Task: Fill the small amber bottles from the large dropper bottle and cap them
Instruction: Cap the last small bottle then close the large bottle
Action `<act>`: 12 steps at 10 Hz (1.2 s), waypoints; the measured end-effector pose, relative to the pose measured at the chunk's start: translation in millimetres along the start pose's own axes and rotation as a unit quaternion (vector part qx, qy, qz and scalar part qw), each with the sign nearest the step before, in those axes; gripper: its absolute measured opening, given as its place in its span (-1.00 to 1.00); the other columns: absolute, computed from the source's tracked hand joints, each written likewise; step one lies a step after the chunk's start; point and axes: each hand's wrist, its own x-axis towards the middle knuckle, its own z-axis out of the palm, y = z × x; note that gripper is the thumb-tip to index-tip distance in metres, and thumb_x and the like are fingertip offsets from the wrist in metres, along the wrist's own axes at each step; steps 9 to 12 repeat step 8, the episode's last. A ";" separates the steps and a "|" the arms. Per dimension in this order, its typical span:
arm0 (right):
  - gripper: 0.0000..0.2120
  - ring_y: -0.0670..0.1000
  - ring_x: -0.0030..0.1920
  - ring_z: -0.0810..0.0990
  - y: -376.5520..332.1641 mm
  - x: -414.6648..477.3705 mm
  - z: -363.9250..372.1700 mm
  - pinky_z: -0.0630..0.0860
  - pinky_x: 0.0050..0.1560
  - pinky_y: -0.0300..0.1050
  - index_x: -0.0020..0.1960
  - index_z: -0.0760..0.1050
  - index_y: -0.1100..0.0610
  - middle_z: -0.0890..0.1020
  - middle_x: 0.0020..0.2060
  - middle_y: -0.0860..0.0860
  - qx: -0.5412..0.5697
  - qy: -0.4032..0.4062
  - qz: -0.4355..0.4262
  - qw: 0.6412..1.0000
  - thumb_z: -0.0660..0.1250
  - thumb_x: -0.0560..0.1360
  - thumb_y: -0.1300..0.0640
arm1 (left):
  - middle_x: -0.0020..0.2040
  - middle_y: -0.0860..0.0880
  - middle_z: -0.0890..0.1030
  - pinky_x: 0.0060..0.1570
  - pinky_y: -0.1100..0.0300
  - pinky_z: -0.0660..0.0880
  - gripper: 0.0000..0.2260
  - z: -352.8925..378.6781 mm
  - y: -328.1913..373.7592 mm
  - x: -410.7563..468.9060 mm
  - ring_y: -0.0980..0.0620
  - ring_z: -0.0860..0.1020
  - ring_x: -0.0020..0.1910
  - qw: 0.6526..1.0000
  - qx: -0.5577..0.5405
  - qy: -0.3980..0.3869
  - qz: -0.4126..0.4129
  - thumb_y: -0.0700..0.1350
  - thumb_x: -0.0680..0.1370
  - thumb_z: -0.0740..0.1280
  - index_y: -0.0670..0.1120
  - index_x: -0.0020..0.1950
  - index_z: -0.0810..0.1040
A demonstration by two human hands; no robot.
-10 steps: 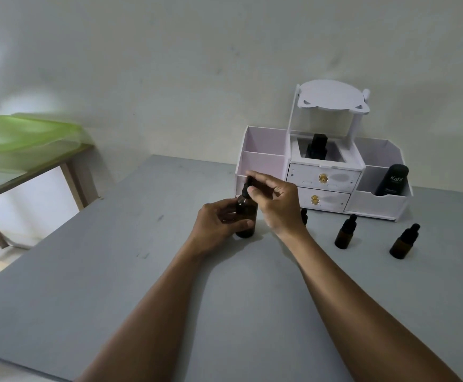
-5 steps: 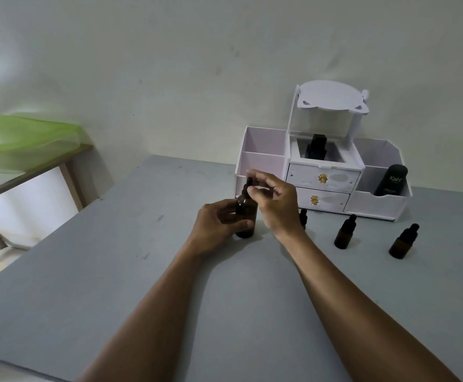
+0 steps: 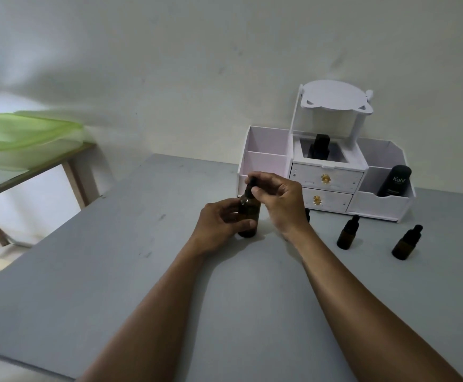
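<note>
Two bare forearms reach forward over the grey bench point(image 3: 87, 271). The left hand point(image 3: 219, 224) wraps the body of the large dropper bottle point(image 3: 248, 213), its fingers point(image 3: 248, 224) curled around the glass. The bottle stands upright on the bench, long axis vertical, black dropper cap pointing up. The glass is dark amber. The right hand point(image 3: 280, 199) is above it, its fingers pinching the cap from the right side. Further right, two small amber bottles point(image 3: 347, 237) point(image 3: 405, 244) stand capped and apart; a third is mostly hidden behind the right wrist. Behind them is a white organizer point(image 3: 329, 183).
</note>
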 end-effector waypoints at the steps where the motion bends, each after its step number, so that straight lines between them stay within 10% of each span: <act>1: -0.74 -0.05 -0.08 0.70 1.3 -0.4 1.3 0.64 0.00 -0.21 0.06 0.67 0.13 0.73 -0.10 0.01 -0.034 0.014 -0.016 0.999 0.39 0.48 0.40 | 0.13 -0.01 0.73 0.20 0.11 0.61 -0.51 0.3 0.0 0.0 0.11 0.70 0.09 1.000 -0.004 0.003 0.001 -0.17 0.39 0.60 -0.10 0.31 0.63; 12: -0.47 -0.22 0.30 0.49 19.9 -43.3 17.0 0.38 0.31 -0.37 0.45 0.36 0.01 0.53 0.29 -0.13 -0.194 0.114 -0.181 0.957 0.42 0.53 0.21 | 0.30 -0.01 0.64 0.28 -0.02 0.57 -0.20 3.5 10.8 -15.8 0.04 0.62 0.26 1.000 0.024 0.004 -0.011 0.18 0.29 0.54 0.12 0.51 0.40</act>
